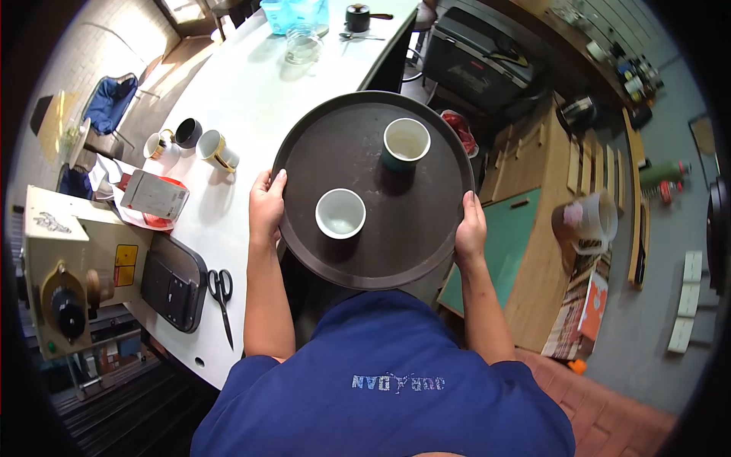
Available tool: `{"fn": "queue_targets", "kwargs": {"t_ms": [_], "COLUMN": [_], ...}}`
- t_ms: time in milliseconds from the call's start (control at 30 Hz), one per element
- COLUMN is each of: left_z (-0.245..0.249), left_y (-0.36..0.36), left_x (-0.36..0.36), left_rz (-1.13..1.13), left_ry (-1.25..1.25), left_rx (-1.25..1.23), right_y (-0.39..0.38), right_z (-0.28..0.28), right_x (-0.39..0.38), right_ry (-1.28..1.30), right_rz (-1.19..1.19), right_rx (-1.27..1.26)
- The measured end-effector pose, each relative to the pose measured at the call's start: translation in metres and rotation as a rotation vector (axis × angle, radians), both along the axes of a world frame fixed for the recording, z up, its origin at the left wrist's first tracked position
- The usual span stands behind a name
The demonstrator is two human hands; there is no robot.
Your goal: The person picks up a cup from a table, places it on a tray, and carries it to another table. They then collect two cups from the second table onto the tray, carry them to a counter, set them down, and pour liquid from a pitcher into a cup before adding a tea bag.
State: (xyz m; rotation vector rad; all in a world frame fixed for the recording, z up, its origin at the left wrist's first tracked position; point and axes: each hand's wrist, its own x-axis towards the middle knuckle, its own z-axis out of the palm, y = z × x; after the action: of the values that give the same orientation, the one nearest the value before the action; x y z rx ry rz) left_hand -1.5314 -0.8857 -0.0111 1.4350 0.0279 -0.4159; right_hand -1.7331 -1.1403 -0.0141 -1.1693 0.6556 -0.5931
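A round dark brown tray (381, 221) is held level in front of my body. My left hand (266, 204) is closed on its left rim, with the thumb over the edge. On the right rim my right hand (470, 227) grips it in the same way. Two cups stand upright on the tray: a white one (340, 214) at the lower left, and one with a white inside and dark green outside (406, 143) at the upper right. The fingers under the tray are hidden.
Left is a white table (228, 99) with mugs (216, 150), black scissors (221, 298), a dark flat device (173, 282) and a glass jar (304, 46). A beige machine (72, 266) stands beside it. At right are a wooden cabinet (537, 266) and a plastic pitcher (594, 221).
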Motion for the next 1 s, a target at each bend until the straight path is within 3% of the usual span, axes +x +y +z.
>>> {"fn": "queue_targets", "kwargs": {"t_ms": [267,433,567,633,1000], "left_z": [-0.029,-0.042,-0.08,-0.068,-0.075], "left_y": [0.002,-0.007,-0.01,-0.024,-0.038], "left_x": [0.084,0.102,0.113,0.118,0.128], "left_rz": [0.159,0.248,0.33,0.453,0.597], "left_ry": [-0.047,-0.04,-0.008,-0.092,-0.026], "left_rx": [0.178,0.25,0.436,0.643,0.806], "right_y": [-0.02,-0.043,-0.061,-0.071,-0.1], "right_z": [-0.019,-0.046,-0.061,-0.068,-0.081], "right_x": [0.131,0.176,0.204,0.221,0.277], "right_ry": [0.042,0.078,0.123,0.118,0.165], "right_rz": [0.136,0.233,0.285,0.349,0.66], "right_rx": [-0.017,0.005,0.049,-0.001,0.101]}}
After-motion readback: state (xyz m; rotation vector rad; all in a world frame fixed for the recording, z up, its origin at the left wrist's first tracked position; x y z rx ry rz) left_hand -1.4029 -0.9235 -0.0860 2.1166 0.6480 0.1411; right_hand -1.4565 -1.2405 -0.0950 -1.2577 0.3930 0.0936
